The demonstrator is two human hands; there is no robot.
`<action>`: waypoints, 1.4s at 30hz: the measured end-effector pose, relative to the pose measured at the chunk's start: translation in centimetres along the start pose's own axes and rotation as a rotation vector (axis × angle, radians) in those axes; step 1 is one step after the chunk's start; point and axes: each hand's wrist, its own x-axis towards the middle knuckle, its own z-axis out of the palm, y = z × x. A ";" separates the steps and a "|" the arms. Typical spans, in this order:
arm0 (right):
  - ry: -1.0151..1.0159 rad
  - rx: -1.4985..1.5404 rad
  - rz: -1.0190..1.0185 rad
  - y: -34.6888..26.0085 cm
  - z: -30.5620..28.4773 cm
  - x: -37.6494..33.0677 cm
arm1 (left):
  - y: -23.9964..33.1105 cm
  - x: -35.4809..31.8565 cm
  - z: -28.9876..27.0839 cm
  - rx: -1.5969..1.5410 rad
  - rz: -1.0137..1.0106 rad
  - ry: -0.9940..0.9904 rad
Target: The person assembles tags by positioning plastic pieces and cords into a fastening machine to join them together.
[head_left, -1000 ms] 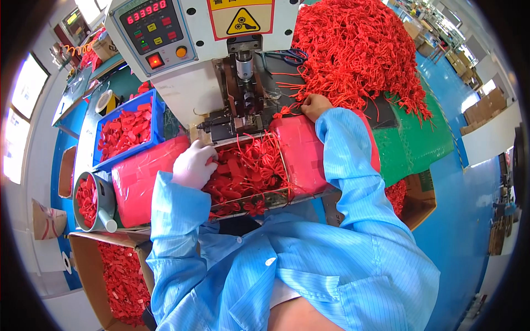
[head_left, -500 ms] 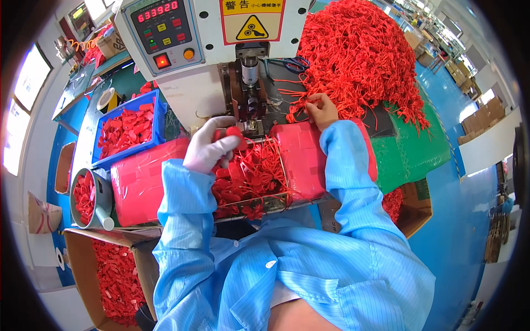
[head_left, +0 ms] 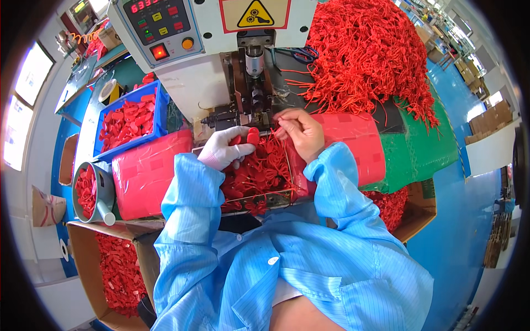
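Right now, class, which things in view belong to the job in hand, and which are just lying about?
Seemingly in the job:
red piece in the left hand
red cords near the right hand
white machine

Seemingly lying about:
scissors
white-and-yellow roll

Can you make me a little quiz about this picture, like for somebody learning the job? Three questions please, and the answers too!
1. True or false: the left hand, in a white glove, holds a flat, rounded red piece.
2. Pick one. The blue, rectangular, open-topped bin holds: (a) green bottles; (b) small flat red pieces; (c) white cups.
3. Fill in the blank: the big tangled heap of red cords lies to the person's ____ of the white machine with lit red digits.

Key: 1. True; 2. b; 3. right.
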 end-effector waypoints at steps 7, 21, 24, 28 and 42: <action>-0.120 -0.093 0.172 -1.7 2.1 -1.2 | 0.5 -0.4 -0.4 0.014 0.032 -0.090; -0.187 -0.154 0.208 -1.7 1.6 -1.3 | -1.3 0.0 -1.7 -0.274 0.166 -0.282; -0.199 -0.135 0.203 -1.8 1.7 -1.4 | -1.7 0.1 -1.9 -0.304 0.187 -0.298; -0.202 -0.148 0.195 -1.8 1.7 -1.6 | -1.6 0.1 -1.8 -0.327 0.203 -0.297; -0.195 -0.200 0.195 -2.2 1.9 -1.6 | -0.7 -0.1 -1.5 -0.209 0.066 -0.264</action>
